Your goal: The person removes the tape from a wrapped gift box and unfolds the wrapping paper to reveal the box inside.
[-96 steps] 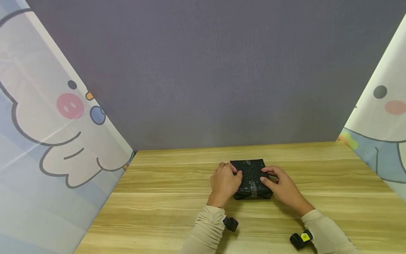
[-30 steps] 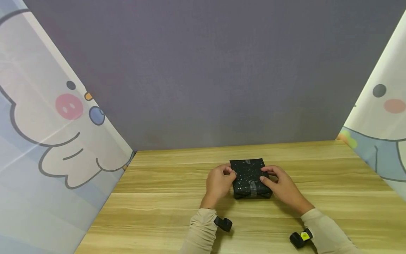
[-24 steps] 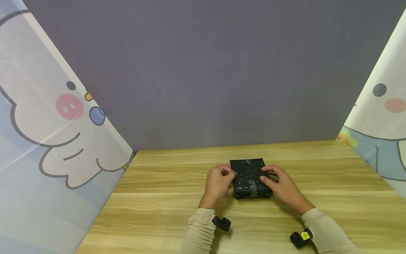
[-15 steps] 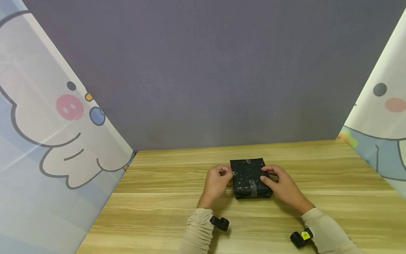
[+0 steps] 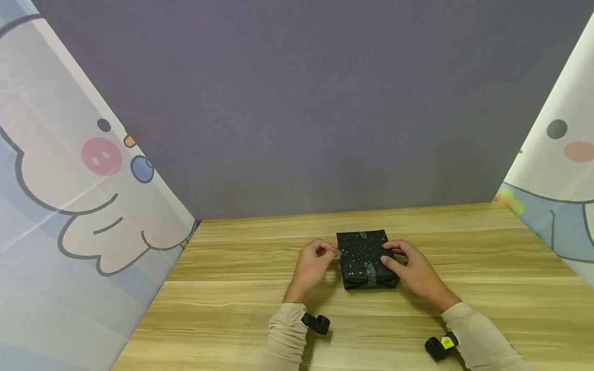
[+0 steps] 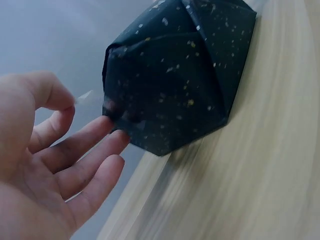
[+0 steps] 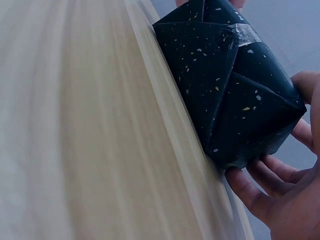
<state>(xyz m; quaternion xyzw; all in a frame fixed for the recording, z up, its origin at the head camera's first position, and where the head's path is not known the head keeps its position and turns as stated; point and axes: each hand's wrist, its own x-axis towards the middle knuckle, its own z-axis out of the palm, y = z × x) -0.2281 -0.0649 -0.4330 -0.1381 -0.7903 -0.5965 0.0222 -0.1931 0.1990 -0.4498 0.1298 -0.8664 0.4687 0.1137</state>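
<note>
A flat box wrapped in black speckled paper (image 5: 363,255) lies on the wooden table. My left hand (image 5: 311,265) is at its left side, thumb and forefinger pinching a small strip of clear tape (image 6: 86,96). That strip spans from the fingertips to the box's left edge; the other fingers are spread beside the box's side. My right hand (image 5: 416,273) grips the right side, thumb and forefinger at the top edge and the remaining fingers along the side. Another piece of clear tape (image 7: 247,35) runs over the near edge, above the folded paper flaps.
The wooden table (image 5: 232,299) stretches to both sides of the box. Behind it rises a grey panel (image 5: 297,129). Cartoon-printed sheets stand at the left (image 5: 60,170) and right (image 5: 571,170). A black wrist camera (image 5: 316,323) is strapped to the left sleeve.
My left hand has drawn back to the left from the box's top, and the clear tape strip now shows between its fingertips and the edge. The right hand and box stay nearly in place.
</note>
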